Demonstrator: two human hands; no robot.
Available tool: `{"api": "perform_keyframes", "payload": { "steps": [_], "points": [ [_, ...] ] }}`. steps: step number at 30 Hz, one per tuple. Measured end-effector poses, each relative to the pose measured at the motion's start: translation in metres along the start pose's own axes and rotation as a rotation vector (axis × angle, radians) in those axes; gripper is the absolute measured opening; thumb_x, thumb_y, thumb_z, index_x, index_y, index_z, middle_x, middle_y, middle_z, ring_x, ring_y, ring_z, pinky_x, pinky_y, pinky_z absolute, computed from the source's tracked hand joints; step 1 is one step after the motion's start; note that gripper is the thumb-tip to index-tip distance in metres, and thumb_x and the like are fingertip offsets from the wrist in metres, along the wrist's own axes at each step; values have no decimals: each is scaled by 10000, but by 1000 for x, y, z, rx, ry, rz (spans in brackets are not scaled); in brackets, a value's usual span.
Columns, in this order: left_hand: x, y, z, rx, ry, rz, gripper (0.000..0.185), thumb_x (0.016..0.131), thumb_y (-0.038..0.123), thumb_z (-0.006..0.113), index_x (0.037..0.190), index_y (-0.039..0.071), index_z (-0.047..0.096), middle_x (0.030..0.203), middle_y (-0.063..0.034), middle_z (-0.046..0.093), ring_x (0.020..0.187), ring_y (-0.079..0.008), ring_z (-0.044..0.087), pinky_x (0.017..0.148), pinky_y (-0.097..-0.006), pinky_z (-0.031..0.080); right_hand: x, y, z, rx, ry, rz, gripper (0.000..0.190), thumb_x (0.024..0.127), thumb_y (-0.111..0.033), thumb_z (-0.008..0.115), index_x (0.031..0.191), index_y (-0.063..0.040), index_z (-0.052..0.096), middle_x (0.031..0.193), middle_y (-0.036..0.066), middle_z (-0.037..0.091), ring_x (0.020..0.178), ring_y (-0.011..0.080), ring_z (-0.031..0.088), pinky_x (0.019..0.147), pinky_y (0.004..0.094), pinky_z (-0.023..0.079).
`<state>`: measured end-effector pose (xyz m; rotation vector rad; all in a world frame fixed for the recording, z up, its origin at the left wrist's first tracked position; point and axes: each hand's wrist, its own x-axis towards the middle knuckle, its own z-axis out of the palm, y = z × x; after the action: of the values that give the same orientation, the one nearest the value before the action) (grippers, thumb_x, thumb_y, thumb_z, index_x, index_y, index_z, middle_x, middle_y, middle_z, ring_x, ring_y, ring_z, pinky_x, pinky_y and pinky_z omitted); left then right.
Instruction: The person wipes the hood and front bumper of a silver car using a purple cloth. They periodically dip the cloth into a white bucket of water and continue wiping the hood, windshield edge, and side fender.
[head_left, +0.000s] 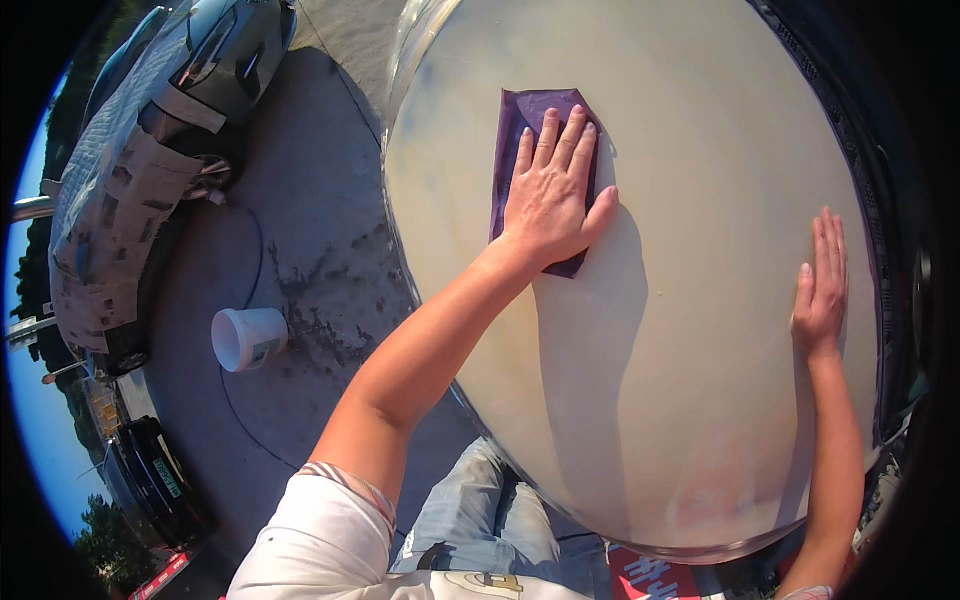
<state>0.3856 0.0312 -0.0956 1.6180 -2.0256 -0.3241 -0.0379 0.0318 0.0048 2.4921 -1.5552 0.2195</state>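
A pale, filler-coloured car hood (705, 150) spreads out before me, its surface smooth and slightly shiny. My left hand (555, 187) lies flat with fingers spread on a dark purple sheet, apparently sandpaper (540, 101), pressed against the hood towards its front edge. The thumb reaches off the sheet onto the bare surface. My right hand (823, 285) rests on the hood near its windshield-side edge, fingers together, and seems to hold nothing. Both arms cast shadows on the panel.
A white plastic bucket (232, 341) lies on the concrete (330, 247) beside wet marks and a thin dark hose (261, 255). Another car, covered with paper and sheeting (112, 217), stands at the upper left. A dark car (150, 472) is parked at the lower left.
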Motion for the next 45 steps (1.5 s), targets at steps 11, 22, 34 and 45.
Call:
{"api": "perform_keyframes", "payload": {
  "steps": [11,22,34,45],
  "points": [
    [-20,22,8,-83,-6,292,835,1018,576,523,1620,-2,478,1773,-157,318,1661,-373,224,1336,-581,188,-2,11,0,-8,-68,-25,647,1053,-222,396,1673,-39,413,1767,138,358,1662,353,256,1358,485,193],
    [121,-172,-27,-25,58,67,867,1026,528,554,1628,-78,406,1784,-206,271,1670,-417,171,1333,-592,143,303,-39,121,-257,114,139,676,1143,-510,428,1700,-129,391,1780,67,346,1668,306,241,1350,497,180],
    [234,-240,-27,5,83,124,807,1046,534,528,1619,-30,453,1766,-191,322,1651,-383,251,1332,-560,189,327,-32,128,-211,108,179,678,1118,-483,494,1681,-114,424,1761,77,382,1650,311,285,1338,461,237],
    [82,-126,-43,-173,-454,344,803,1016,587,566,1581,18,540,1771,-164,328,1656,-385,247,1319,-585,222,328,-43,130,-233,101,277,695,1095,-519,507,1677,-146,439,1762,42,383,1651,293,284,1342,495,226]
  ]
}}
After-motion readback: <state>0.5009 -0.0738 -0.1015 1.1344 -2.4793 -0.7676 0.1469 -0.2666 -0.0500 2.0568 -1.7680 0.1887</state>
